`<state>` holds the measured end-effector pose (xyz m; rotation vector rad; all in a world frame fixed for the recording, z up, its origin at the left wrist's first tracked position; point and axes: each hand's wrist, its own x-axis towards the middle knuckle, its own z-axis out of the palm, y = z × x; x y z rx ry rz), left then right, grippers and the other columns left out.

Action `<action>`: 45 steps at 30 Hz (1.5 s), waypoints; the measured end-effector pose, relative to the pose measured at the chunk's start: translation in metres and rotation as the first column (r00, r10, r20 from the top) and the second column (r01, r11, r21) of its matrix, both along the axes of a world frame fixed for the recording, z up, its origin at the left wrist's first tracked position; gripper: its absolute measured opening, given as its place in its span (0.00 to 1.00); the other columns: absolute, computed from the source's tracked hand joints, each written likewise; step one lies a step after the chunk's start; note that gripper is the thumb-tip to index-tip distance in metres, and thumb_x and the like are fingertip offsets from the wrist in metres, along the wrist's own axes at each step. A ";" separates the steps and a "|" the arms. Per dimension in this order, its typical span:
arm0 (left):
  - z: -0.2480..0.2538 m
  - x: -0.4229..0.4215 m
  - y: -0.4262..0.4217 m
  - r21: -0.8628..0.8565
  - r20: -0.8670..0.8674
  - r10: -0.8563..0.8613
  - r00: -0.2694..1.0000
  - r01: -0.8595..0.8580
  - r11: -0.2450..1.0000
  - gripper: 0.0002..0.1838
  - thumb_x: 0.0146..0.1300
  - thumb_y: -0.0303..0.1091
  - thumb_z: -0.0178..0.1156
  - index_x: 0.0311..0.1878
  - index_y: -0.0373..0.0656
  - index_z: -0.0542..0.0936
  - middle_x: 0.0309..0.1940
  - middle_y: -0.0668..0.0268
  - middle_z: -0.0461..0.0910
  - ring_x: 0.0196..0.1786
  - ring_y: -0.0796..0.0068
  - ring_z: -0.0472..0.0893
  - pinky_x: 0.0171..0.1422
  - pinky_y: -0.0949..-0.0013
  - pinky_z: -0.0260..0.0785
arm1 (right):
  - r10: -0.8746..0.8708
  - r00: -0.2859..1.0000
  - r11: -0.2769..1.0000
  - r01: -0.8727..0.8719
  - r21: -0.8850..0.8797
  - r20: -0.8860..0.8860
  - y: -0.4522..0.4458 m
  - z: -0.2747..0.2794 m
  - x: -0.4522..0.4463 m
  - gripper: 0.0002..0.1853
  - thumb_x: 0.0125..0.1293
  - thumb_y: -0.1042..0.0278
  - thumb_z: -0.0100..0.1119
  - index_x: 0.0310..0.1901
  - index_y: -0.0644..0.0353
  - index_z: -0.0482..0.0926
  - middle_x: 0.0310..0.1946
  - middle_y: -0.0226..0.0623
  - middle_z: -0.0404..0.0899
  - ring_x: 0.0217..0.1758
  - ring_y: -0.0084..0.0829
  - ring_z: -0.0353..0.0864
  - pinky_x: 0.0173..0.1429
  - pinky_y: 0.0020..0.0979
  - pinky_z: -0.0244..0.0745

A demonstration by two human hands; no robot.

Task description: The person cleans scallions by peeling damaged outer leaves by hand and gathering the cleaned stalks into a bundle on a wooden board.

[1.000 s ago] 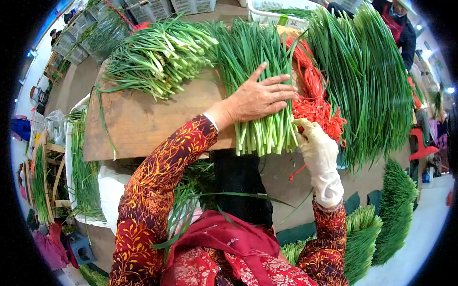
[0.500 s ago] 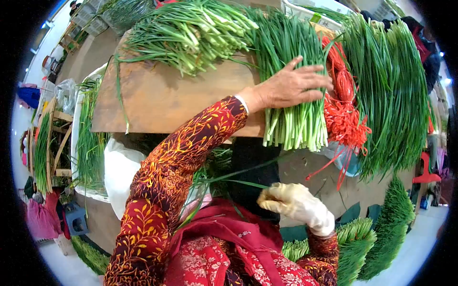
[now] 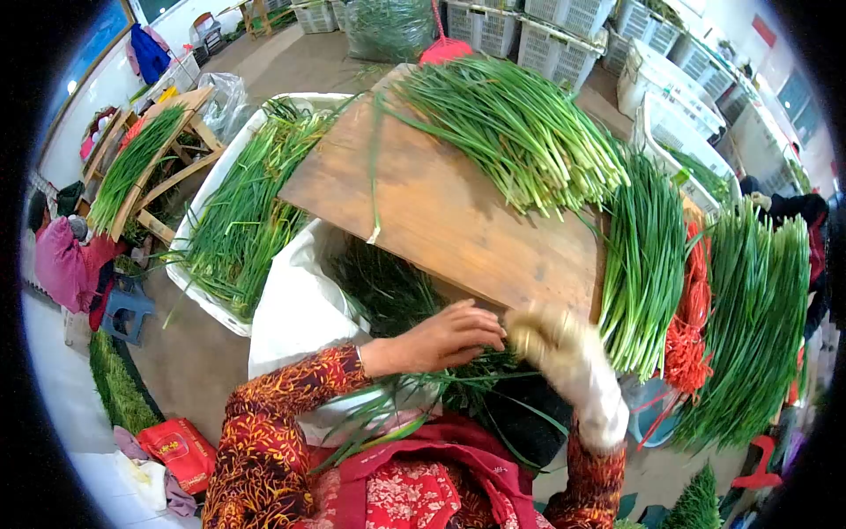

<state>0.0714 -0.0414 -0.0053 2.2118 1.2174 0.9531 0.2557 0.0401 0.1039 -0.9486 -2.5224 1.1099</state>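
Observation:
My bare left hand (image 3: pixel 436 339) is over my lap, in front of the board's near edge. Its fingers point right, loosely bent and slightly apart, with nothing visible in them. My right hand (image 3: pixel 564 361), in a pale glove, is beside its fingertips, smeared by motion; whether it holds anything is unclear. Loose green leaves (image 3: pixel 379 410) lie below both hands on my apron. On the wooden board (image 3: pixel 449 216) rests a pile of garlic chives (image 3: pixel 520 132). A neater bundle of garlic chives (image 3: pixel 645 264) lies at the board's right side, beside red ties (image 3: pixel 689 348).
A white crate (image 3: pixel 207 300) of chives stands left of the board, near a white bag (image 3: pixel 304 295). Long chives (image 3: pixel 749 317) lie at far right. Stacked crates (image 3: pixel 560 53) fill the back. A blue stool (image 3: pixel 128 309) is at left.
My view has swung left. My left hand has left the chive bundle and come back to my lap. My right hand has moved up beside it.

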 end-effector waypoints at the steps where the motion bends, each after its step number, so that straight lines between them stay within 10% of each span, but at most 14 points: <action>1: 0.003 -0.004 -0.005 0.012 -0.014 0.003 1.000 -0.003 1.000 0.15 0.57 0.26 0.53 0.49 0.47 0.72 0.52 0.67 0.71 0.59 0.65 0.67 0.65 0.55 0.53 | -0.131 0.991 0.981 0.129 0.142 0.006 0.011 0.002 -0.023 0.10 0.58 0.63 0.57 0.38 0.58 0.77 0.32 0.39 0.79 0.33 0.30 0.79 0.36 0.29 0.73; 3: 0.002 -0.015 0.001 0.098 0.006 0.027 1.000 -0.027 0.995 0.14 0.57 0.26 0.52 0.48 0.45 0.72 0.50 0.66 0.72 0.56 0.65 0.69 0.62 0.58 0.57 | -0.145 0.966 0.871 0.228 0.436 -0.216 0.045 -0.009 -0.059 0.08 0.58 0.64 0.57 0.33 0.60 0.77 0.30 0.41 0.79 0.29 0.31 0.79 0.32 0.31 0.72; 9: 0.027 -0.045 0.009 -0.210 0.477 0.332 0.814 -0.261 0.942 0.11 0.63 0.31 0.49 0.46 0.41 0.74 0.42 0.65 0.76 0.45 0.72 0.76 0.51 0.70 0.67 | -0.275 0.961 0.729 0.188 0.658 0.030 0.096 -0.024 -0.100 0.09 0.59 0.62 0.55 0.33 0.60 0.75 0.28 0.40 0.79 0.28 0.32 0.78 0.31 0.33 0.71; 13: 0.010 -0.057 0.027 -0.396 0.776 0.357 0.520 -0.039 0.917 0.15 0.65 0.34 0.46 0.51 0.36 0.71 0.48 0.65 0.73 0.47 0.76 0.75 0.51 0.73 0.68 | -0.346 0.910 0.697 0.087 0.712 0.227 0.096 -0.024 -0.100 0.11 0.59 0.61 0.55 0.34 0.60 0.75 0.27 0.39 0.79 0.27 0.31 0.78 0.30 0.32 0.70; 17: 0.003 -0.065 0.037 -0.449 0.827 0.425 0.367 -0.021 0.893 0.20 0.66 0.37 0.46 0.57 0.36 0.64 0.51 0.63 0.70 0.48 0.75 0.75 0.52 0.73 0.68 | -0.228 0.971 0.933 0.195 -0.303 -0.077 0.054 -0.044 -0.104 0.11 0.60 0.59 0.56 0.35 0.59 0.77 0.20 0.24 0.72 0.18 0.13 0.63 0.21 0.16 0.56; 20: -0.009 -0.065 0.039 -0.504 0.848 0.466 0.252 0.115 0.856 0.20 0.66 0.39 0.47 0.56 0.37 0.65 0.46 0.65 0.73 0.47 0.76 0.75 0.51 0.72 0.69 | -0.361 0.922 0.808 0.234 -0.541 -0.139 0.019 -0.057 -0.103 0.13 0.57 0.61 0.61 0.34 0.64 0.76 0.20 0.25 0.72 0.21 0.14 0.64 0.25 0.16 0.58; 35: 0.011 -0.061 0.029 -0.514 0.857 0.513 0.043 0.134 0.848 0.10 0.63 0.33 0.51 0.45 0.40 0.70 0.41 0.64 0.76 0.45 0.72 0.77 0.48 0.70 0.71 | -0.487 0.697 0.831 0.183 -0.525 -0.526 -0.003 -0.087 -0.108 0.07 0.58 0.70 0.59 0.36 0.63 0.75 0.24 0.22 0.72 0.26 0.13 0.65 0.30 0.15 0.62; 41: 0.013 -0.103 0.031 -0.429 0.900 0.417 -0.129 -0.088 0.899 0.10 0.62 0.34 0.53 0.43 0.40 0.70 0.36 0.66 0.76 0.38 0.72 0.78 0.46 0.67 0.73 | 0.158 0.921 0.975 -0.202 -0.090 -0.357 -0.025 -0.093 -0.082 0.09 0.54 0.67 0.61 0.36 0.58 0.76 0.30 0.34 0.77 0.34 0.31 0.76 0.38 0.29 0.71; 43: 0.018 -0.136 0.035 -0.290 0.956 0.259 -0.139 -0.308 0.906 0.09 0.62 0.35 0.53 0.43 0.42 0.71 0.34 0.67 0.76 0.35 0.73 0.78 0.43 0.67 0.75 | 0.571 0.798 0.821 -0.549 -0.157 0.193 -0.036 -0.084 -0.075 0.12 0.54 0.61 0.61 0.39 0.56 0.77 0.34 0.40 0.77 0.39 0.38 0.77 0.44 0.33 0.72; 45: 0.024 -0.153 0.032 -0.279 0.958 0.229 -0.171 -0.382 0.881 0.08 0.62 0.36 0.53 0.41 0.43 0.72 0.34 0.69 0.76 0.36 0.76 0.77 0.42 0.67 0.75 | 0.626 0.720 0.779 -0.559 -0.285 0.299 -0.028 -0.074 -0.069 0.13 0.54 0.58 0.60 0.40 0.52 0.77 0.36 0.40 0.77 0.41 0.41 0.76 0.44 0.36 0.72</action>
